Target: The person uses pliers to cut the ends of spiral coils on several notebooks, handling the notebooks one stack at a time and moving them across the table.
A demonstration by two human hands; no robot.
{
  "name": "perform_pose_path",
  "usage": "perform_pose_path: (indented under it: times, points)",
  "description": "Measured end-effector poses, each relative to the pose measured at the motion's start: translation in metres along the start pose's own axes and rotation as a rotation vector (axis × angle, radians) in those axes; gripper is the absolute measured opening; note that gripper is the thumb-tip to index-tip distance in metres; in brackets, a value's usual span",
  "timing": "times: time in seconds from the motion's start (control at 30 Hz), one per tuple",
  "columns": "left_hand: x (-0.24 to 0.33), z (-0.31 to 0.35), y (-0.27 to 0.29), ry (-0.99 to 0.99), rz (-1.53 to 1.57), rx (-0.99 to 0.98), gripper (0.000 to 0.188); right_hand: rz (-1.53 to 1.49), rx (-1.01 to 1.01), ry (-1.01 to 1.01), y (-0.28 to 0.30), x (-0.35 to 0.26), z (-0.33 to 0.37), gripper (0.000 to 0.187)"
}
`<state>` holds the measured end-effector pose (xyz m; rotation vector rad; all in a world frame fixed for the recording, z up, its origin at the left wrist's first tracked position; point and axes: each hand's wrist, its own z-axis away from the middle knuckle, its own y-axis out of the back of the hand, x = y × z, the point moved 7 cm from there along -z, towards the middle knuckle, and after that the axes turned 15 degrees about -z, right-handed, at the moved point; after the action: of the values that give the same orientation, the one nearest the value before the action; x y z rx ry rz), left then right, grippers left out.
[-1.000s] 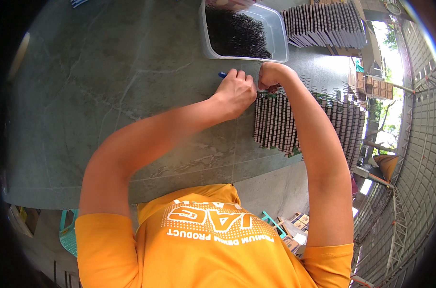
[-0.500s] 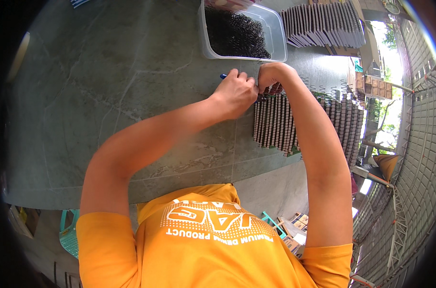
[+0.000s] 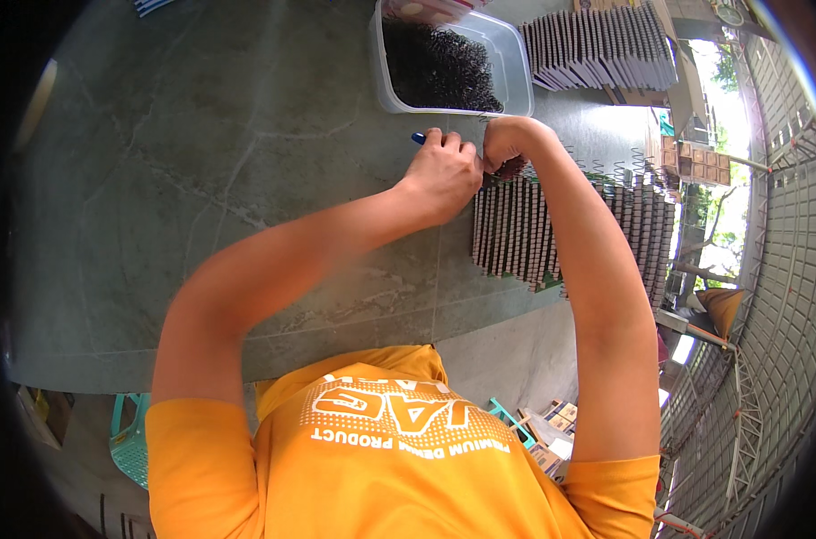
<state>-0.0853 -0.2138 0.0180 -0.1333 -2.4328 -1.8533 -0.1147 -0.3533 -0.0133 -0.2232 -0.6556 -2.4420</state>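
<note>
My left hand (image 3: 446,175) is closed around a slim tool with a blue end (image 3: 418,138); its fist hides the rest, so the kind cannot be told. Close against it, my right hand (image 3: 513,139) bends down at the wrist, fingers curled in at the far left corner of a row of spiral-bound notebooks (image 3: 514,234). Its fingertips and whatever they pinch are hidden. The notebooks stand packed side by side, bound edges up, with loose wire coil ends (image 3: 639,162) sticking out at the far side. My right forearm crosses over the row.
Beyond my hands stands a clear plastic tub (image 3: 523,85) holding many black wire coils (image 3: 439,67). Another stack of spiral notebooks (image 3: 601,49) is at the far right. The grey stone table (image 3: 201,180) spreads left. A teal stool (image 3: 129,445) is below its near edge.
Both hands stay at the same notebook corner. My left hand has turned slightly, and the dark tip seen beneath it earlier is no longer clearly visible.
</note>
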Motion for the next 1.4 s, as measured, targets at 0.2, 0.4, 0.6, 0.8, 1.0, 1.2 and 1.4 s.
perform_pose_path:
  times: [0.2, 0.4, 0.6, 0.8, 1.0, 1.2, 1.4]
  points:
    - [0.005, -0.006, -0.022, 0.014, 0.226, -0.196, 0.023, 0.213, 0.047, 0.065, 0.004, -0.008, 0.009, 0.036]
    - [-0.002, 0.005, -0.008, 0.054, 0.061, -0.086, 0.024, 0.119, -0.04, 0.064, 0.002, -0.004, 0.007, 0.041]
    - [0.002, 0.003, 0.013, 0.047, -0.016, 0.137, 0.024, 0.229, -0.001, 0.028, 0.004, -0.006, 0.005, 0.041]
    - [0.007, -0.008, -0.011, 0.012, 0.218, -0.173, 0.019, 0.122, -0.022, -0.012, 0.005, 0.0, 0.01, 0.04]
    - [-0.001, 0.004, -0.012, 0.058, 0.167, -0.155, 0.02, 0.129, -0.005, 0.055, 0.009, 0.001, 0.01, 0.035]
    - [-0.002, -0.001, 0.006, 0.116, 0.033, 0.124, 0.02, 0.018, 0.03, 0.047, 0.011, 0.004, 0.004, 0.027]
    - [0.004, -0.017, -0.009, 0.031, 0.21, -0.113, 0.019, 0.091, -0.005, 0.034, 0.009, -0.001, 0.009, 0.026]
